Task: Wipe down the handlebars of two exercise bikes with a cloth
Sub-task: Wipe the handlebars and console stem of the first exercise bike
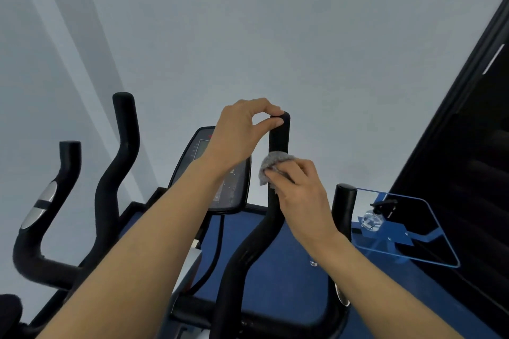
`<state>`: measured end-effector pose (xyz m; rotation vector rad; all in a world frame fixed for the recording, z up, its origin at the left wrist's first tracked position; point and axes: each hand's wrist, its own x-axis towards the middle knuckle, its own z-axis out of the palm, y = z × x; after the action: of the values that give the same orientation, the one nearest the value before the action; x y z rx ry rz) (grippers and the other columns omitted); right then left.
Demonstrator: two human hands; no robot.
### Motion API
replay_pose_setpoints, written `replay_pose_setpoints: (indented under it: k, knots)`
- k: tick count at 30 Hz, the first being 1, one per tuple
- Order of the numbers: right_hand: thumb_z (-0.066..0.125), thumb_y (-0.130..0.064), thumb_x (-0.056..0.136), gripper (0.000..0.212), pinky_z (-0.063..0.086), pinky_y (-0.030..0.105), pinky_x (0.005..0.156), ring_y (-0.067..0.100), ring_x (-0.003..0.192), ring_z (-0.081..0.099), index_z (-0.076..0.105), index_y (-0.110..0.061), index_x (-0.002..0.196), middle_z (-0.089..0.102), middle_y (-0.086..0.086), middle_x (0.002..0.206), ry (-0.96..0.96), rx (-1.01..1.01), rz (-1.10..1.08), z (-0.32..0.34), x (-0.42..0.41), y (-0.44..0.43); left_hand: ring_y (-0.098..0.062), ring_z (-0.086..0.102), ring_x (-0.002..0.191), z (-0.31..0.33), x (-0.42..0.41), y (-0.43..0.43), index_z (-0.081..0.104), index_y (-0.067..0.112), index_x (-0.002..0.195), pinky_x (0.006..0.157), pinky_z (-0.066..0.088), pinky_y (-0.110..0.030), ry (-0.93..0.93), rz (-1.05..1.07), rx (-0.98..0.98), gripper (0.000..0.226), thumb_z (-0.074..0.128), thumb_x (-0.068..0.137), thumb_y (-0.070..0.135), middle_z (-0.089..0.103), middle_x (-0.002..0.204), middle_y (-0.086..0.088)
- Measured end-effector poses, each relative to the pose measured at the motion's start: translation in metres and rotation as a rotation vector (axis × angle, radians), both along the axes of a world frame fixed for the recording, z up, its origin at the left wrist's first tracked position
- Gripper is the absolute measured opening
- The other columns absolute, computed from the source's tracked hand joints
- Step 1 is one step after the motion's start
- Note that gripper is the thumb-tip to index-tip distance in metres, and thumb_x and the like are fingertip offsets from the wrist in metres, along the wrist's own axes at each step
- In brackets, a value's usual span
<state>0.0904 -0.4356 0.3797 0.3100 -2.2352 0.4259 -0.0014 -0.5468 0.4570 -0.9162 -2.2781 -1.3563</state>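
Observation:
A black foam-covered handlebar (278,137) of the exercise bike rises upright in the middle of the view. My left hand (242,132) pinches its top end between thumb and fingers. Just below, my right hand (300,195) presses a grey cloth (272,164) against the same bar. A matching left handlebar (121,151) stands free to the left, and an outer curved grip (46,201) with a silver sensor plate sits further left.
The bike's console (220,173) stands behind my left wrist. At right, a short black post (343,209) and a clear glass shelf (413,245) carrying a clear spray bottle (373,219). Blue floor below, pale wall ahead, dark panel (473,146) at right.

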Motion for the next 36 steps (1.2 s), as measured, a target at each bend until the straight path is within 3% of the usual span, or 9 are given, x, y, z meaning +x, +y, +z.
replay_pose_setpoints:
  k: [4,9,12,16,21,25,28,30,36]
  knots:
    - [0.067,0.013,0.072,0.034,0.051,0.036,0.078,0.032,0.096,0.057,0.067,-0.002,0.103,0.066,0.013,0.103,-0.034,-0.083,-0.029,0.016,-0.006,-0.004,0.004,0.053,0.096,-0.001,0.000,0.000,0.070,0.021,0.093,0.086,0.036,-0.005,0.011,-0.004,0.014,0.010,0.065,0.084,0.022,0.062,0.095,0.021]
    - [0.050,0.003,0.088,0.021,0.033,0.015,0.078,0.017,0.097,0.052,0.068,-0.003,0.098,0.062,0.011,0.101,-0.276,-0.215,0.079,-0.002,0.004,-0.007,0.006,0.050,0.098,-0.006,0.002,0.002,0.067,0.023,0.097,0.082,0.033,-0.001,0.028,0.024,0.019,0.012,0.064,0.085,0.025,0.060,0.098,0.024]
    - [0.057,-0.003,0.088,0.016,0.040,0.006,0.073,0.003,0.082,0.056,0.068,-0.006,0.100,0.061,0.001,0.095,-0.221,-0.338,0.057,0.007,0.015,-0.001,-0.002,0.049,0.106,-0.017,0.005,0.001,0.058,0.026,0.111,0.086,0.039,-0.014,0.065,0.026,-0.078,0.028,0.065,0.084,0.023,0.055,0.113,0.024]
    - [0.065,-0.009,0.084,0.027,0.042,0.009,0.084,0.012,0.094,0.058,0.067,-0.017,0.109,0.059,-0.010,0.104,-0.146,-0.470,0.036,0.003,0.026,0.002,-0.003,0.047,0.112,-0.030,0.007,0.000,0.050,0.028,0.121,0.090,0.037,-0.018,0.068,-0.017,-0.073,0.042,0.065,0.083,0.018,0.048,0.131,0.019]
    - [0.064,-0.012,0.085,0.036,0.028,0.009,0.090,0.016,0.115,0.045,0.059,-0.013,0.121,0.055,0.001,0.124,-0.272,-0.315,-0.028,-0.007,0.018,-0.002,-0.005,0.048,0.113,-0.032,0.005,0.001,0.050,0.028,0.121,0.090,0.036,-0.015,0.096,-0.012,-0.069,0.041,0.065,0.084,0.018,0.049,0.133,0.017]
    - [0.066,-0.001,0.082,0.031,0.021,-0.006,0.086,0.023,0.103,0.052,0.064,-0.005,0.112,0.063,0.010,0.111,-0.248,-0.272,-0.080,-0.009,0.022,-0.009,-0.005,0.049,0.112,-0.036,0.004,0.002,0.050,0.025,0.123,0.091,0.034,-0.010,0.109,-0.021,-0.038,0.042,0.064,0.084,0.016,0.048,0.133,0.015]
    - [0.069,0.007,0.075,0.023,0.038,0.008,0.081,0.022,0.089,0.061,0.071,-0.002,0.096,0.069,0.013,0.095,-0.215,-0.230,-0.068,-0.007,0.030,-0.007,-0.005,0.049,0.111,-0.036,0.004,0.003,0.051,0.025,0.122,0.087,0.036,-0.009,0.116,-0.014,-0.032,0.041,0.064,0.084,0.017,0.047,0.131,0.019]
    - [0.066,0.003,0.079,0.017,0.032,-0.003,0.078,0.006,0.086,0.059,0.072,-0.004,0.094,0.070,0.009,0.094,-0.232,-0.322,-0.024,0.000,0.028,-0.001,-0.005,0.049,0.110,-0.038,0.003,0.002,0.050,0.026,0.122,0.084,0.036,-0.007,0.123,-0.011,-0.029,0.041,0.064,0.084,0.017,0.046,0.130,0.022]
    - [0.066,0.002,0.081,0.020,0.020,-0.010,0.079,0.021,0.085,0.055,0.070,-0.004,0.099,0.069,0.012,0.097,-0.269,-0.312,-0.062,-0.005,0.030,-0.006,-0.006,0.049,0.110,-0.040,0.001,0.002,0.049,0.028,0.123,0.083,0.040,-0.018,0.118,-0.031,-0.011,0.041,0.062,0.085,0.018,0.046,0.132,0.021]
